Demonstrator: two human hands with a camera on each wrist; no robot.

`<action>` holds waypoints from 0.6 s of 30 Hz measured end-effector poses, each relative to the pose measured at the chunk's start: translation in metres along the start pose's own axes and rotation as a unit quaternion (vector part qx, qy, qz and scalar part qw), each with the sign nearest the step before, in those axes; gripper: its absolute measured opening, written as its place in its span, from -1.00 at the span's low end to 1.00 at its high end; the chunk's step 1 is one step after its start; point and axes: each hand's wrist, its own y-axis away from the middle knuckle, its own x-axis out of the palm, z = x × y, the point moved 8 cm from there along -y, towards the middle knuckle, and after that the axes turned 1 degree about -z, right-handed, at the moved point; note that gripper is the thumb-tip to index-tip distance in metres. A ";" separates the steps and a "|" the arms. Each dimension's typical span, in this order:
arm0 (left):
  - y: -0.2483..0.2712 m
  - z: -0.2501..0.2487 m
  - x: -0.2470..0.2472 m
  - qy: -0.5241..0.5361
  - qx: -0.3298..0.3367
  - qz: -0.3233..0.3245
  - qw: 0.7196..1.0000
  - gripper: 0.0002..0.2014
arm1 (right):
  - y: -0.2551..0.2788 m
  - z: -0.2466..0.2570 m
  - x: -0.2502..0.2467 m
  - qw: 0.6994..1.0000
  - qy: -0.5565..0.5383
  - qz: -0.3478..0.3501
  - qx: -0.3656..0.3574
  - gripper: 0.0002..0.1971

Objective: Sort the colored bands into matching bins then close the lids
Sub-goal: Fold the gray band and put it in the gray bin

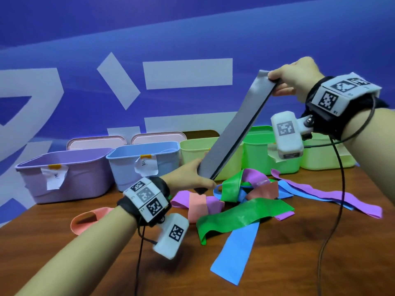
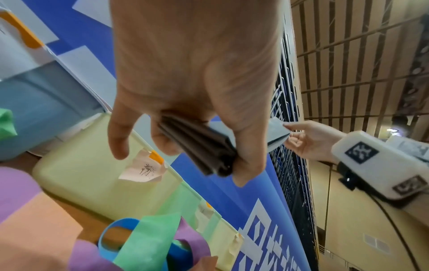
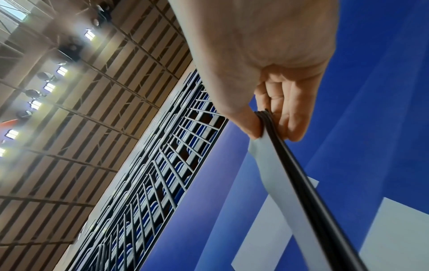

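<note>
A grey band (image 1: 233, 129) is stretched taut in the air above the pile, slanting from lower left to upper right. My left hand (image 1: 192, 178) grips its lower end, which shows bunched and dark (image 2: 204, 148) between thumb and fingers. My right hand (image 1: 292, 80) pinches its upper end (image 3: 271, 150) between thumb and fingers. Below lies a tangle of bands on the wooden table (image 1: 299, 263): green (image 1: 241, 216), blue (image 1: 235, 253), purple (image 1: 324, 193) and pink (image 1: 197, 207). Open bins stand at the back: purple (image 1: 64, 171), blue (image 1: 147, 161), pale yellow-green (image 1: 196, 150), green (image 1: 260, 150).
Another pale green bin (image 1: 327, 154) stands at the far right. A pink band loop (image 1: 85, 221) lies alone left of my left wrist. Pink lids (image 1: 96, 142) stand up behind the purple and blue bins. Paper labels hang on the bin fronts. A blue banner wall rises behind.
</note>
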 end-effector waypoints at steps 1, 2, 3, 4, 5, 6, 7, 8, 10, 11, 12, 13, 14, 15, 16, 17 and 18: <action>0.001 0.003 -0.005 -0.017 -0.005 -0.007 1.000 -0.47 | 0.000 -0.006 0.001 1.000 0.001 0.002 0.005 -0.87; 0.002 0.006 -0.009 -0.040 -0.009 -0.012 0.999 -0.43 | 0.000 -0.012 0.002 1.000 0.000 0.002 0.011 -0.87; 0.003 0.008 -0.012 -0.063 -0.008 -0.013 0.998 -0.39 | 0.000 -0.017 0.003 1.000 -0.002 0.002 0.017 -0.87; 0.004 0.008 -0.015 -0.078 -0.002 -0.012 0.997 -0.36 | 0.000 -0.023 0.004 1.000 -0.004 0.001 0.025 -0.85; 0.005 0.009 -0.018 -0.086 0.005 -0.010 0.996 -0.33 | 0.000 -0.029 0.002 0.999 -0.008 -0.002 0.033 -0.82; 0.006 0.009 -0.021 -0.083 0.011 -0.008 0.996 -0.30 | 0.001 -0.036 0.000 0.999 -0.013 -0.004 0.042 -0.80; 0.007 0.009 -0.024 -0.070 0.015 -0.005 0.997 -0.27 | 0.001 -0.044 -0.004 0.999 -0.017 -0.006 0.051 -0.81; 0.007 0.008 -0.027 -0.051 0.020 0.001 0.999 -0.24 | 0.001 -0.053 -0.008 0.998 -0.022 -0.006 0.061 -0.82; 0.005 0.002 -0.032 -0.043 0.033 0.011 0.998 -0.16 | 0.001 -0.073 -0.019 0.996 -0.025 -0.006 0.083 -0.88; 0.002 -0.002 -0.032 -0.056 0.037 0.016 0.998 -0.15 | 0.002 -0.082 -0.025 0.995 -0.026 -0.008 0.092 -0.90; -0.003 -0.006 -0.032 -0.072 0.043 0.016 0.996 -0.16 | 0.002 -0.090 -0.032 0.995 -0.030 -0.011 0.099 -0.90; -0.010 -0.010 -0.031 -0.090 0.048 0.012 0.995 -0.22 | 0.003 -0.097 -0.040 0.994 -0.037 -0.016 0.103 -0.89; -0.017 -0.013 -0.030 -0.112 0.051 0.005 0.992 -0.31 | 0.003 -0.103 -0.048 0.993 -0.045 -0.023 0.108 -0.88; -0.024 -0.019 -0.027 -0.131 0.057 0.001 0.990 -0.38 | 0.003 -0.110 -0.057 0.992 -0.052 -0.028 0.113 -0.88; -0.031 -0.024 -0.023 -0.143 0.064 0.003 0.988 -0.40 | 0.004 -0.117 -0.066 0.991 -0.058 -0.030 0.121 -0.89; -0.039 -0.030 -0.015 -0.148 0.070 0.010 0.986 -0.39 | 0.003 -0.125 -0.076 0.989 -0.060 -0.031 0.129 -0.88; -0.047 -0.035 -0.007 -0.148 0.075 0.019 0.986 -0.43 | 0.001 -0.134 -0.087 0.988 -0.060 -0.031 0.140 -0.88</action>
